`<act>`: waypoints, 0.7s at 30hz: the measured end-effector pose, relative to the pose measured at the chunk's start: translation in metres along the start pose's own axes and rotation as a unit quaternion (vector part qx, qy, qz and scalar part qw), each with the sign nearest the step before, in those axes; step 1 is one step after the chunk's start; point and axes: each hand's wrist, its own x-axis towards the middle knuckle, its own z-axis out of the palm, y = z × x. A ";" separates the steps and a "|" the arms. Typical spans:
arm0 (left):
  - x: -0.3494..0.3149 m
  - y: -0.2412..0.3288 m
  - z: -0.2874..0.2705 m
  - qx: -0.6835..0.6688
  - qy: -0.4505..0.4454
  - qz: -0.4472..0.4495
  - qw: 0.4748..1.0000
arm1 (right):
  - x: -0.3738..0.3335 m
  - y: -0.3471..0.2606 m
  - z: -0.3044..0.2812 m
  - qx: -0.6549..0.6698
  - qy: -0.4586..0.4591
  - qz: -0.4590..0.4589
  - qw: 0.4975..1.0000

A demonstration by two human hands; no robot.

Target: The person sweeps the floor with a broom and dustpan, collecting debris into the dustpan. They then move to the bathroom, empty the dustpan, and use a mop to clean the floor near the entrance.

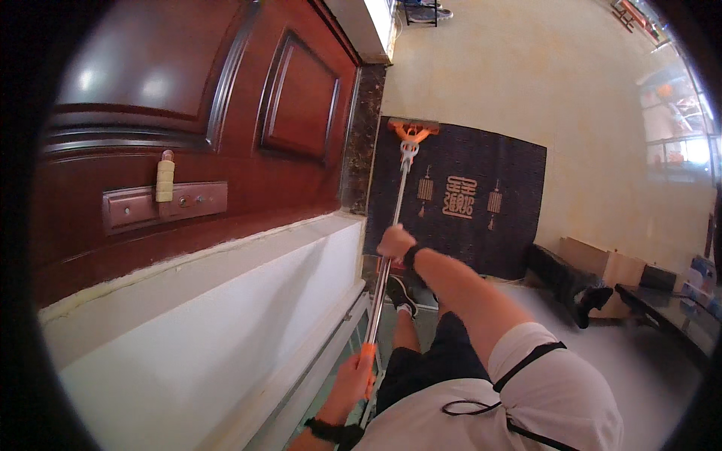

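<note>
A sponge mop with an orange head [413, 133] and a long metal pole [401, 188] stretches away from me. Its head rests at the far left edge of a dark doormat [511, 225] with tan printed designs. My right hand [396, 243] is wrapped round the middle of the pole. Lower down, my left hand [347, 387] grips the orange handle end [368, 359] of the same mop. Both wrists wear black bands.
A dark red panelled door [301, 105] with a lock plate [203, 199] stands on the left, above a white wall [226, 338]. My shoe [401, 295] is by the mat's near edge. A black shoe [593, 302] and a dark low table [669, 312] are at right.
</note>
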 end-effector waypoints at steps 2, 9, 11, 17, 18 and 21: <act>-0.024 -0.020 -0.008 -0.011 -0.016 -0.043 0.999 | -0.010 -0.041 0.011 0.046 -0.032 -0.027 0.998; -0.116 -0.074 -0.032 0.270 0.060 0.057 0.959 | -0.079 -0.160 -0.028 0.639 -0.087 0.295 0.705; -0.119 -0.070 -0.036 0.319 0.060 0.127 0.937 | -0.084 -0.158 -0.038 0.622 0.067 0.305 0.718; -0.045 -0.014 -0.024 0.030 -0.002 0.014 0.999 | -0.036 -0.052 -0.057 0.511 0.146 0.324 0.782; -0.030 -0.004 -0.021 0.035 -0.013 0.058 0.998 | -0.031 -0.028 -0.061 0.544 0.141 0.301 0.770; 0.006 0.015 0.000 -0.027 -0.011 0.069 0.997 | -0.020 0.022 -0.068 0.582 0.110 0.239 0.769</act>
